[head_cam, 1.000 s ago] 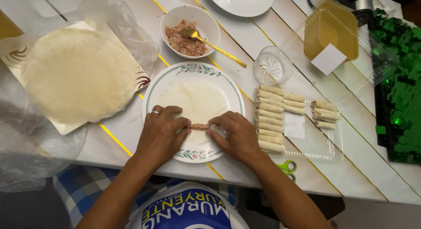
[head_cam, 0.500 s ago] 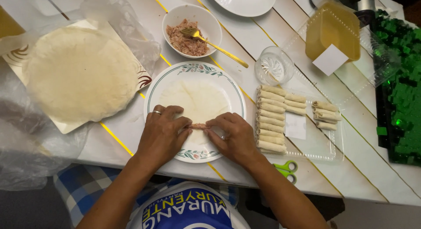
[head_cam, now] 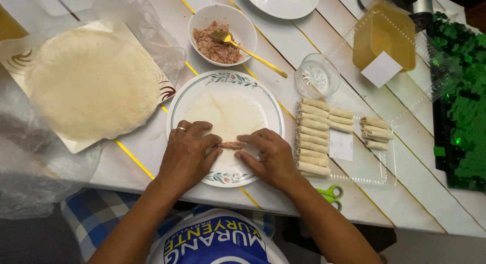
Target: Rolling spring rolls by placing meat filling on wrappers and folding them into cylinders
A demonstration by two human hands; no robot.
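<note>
A white slatted worktop (head_cam: 405,203) filled the frame. At centre, one plate (head_cam: 273,110) held one wrapper (head_cam: 230,115); the left hand (head_cam: 187,155) and right hand (head_cam: 268,158) pressed flat on its near edge, fingers curled over a strip of meat filling (head_cam: 231,145). One bowl (head_cam: 243,24) at upper centre held minced meat and one fork (head_cam: 248,50). One clear tray (head_cam: 369,165) at right held about fourteen rolls (head_cam: 314,137).

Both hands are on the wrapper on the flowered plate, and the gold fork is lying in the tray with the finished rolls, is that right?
Not quite. The left hand and right hand are on the wrapper on the flowered plate, but the gold fork rests in the white bowl of minced filling, not in the clear tray with the finished rolls. The head view shows this.
</note>
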